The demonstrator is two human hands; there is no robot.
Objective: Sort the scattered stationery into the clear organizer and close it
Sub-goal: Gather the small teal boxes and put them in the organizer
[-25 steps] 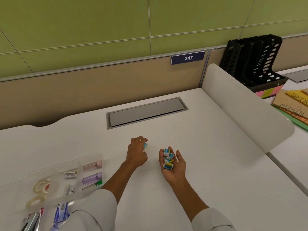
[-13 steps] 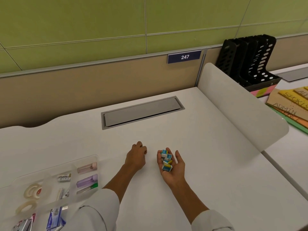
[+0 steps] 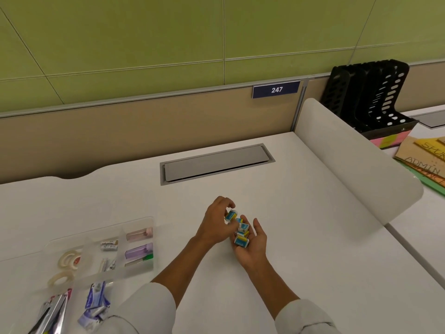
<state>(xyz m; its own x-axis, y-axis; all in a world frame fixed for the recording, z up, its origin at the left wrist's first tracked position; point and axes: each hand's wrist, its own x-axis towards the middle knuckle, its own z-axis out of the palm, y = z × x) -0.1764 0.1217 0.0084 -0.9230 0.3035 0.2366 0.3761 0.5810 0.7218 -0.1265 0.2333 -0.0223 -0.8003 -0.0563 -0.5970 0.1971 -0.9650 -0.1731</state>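
Since a moment ago, my left hand [image 3: 216, 221] has lifted off the white bench [image 3: 313, 237] and swung toward my right, carrying one small blue-and-white wrapped eraser [image 3: 231, 215] pinched in its curled fingertips. That eraser sits just above the little pile of blue, yellow and white erasers [image 3: 241, 235] already cupped in my right hand [image 3: 252, 244], whose palm faces up with fingers curved loosely around the pile. The two hands are nearly touching.

From the head view, the clear plastic compartment organizer [image 3: 84, 239] lies open at my lower left, well apart from the hands. Its compartments hold white tape rolls [image 3: 68, 260], a pink lead case [image 3: 139, 234], a purple lead case [image 3: 139, 251] and a blue packet [image 3: 96, 295].

A grey cable hatch [image 3: 214, 162] sits farther back in the bench.
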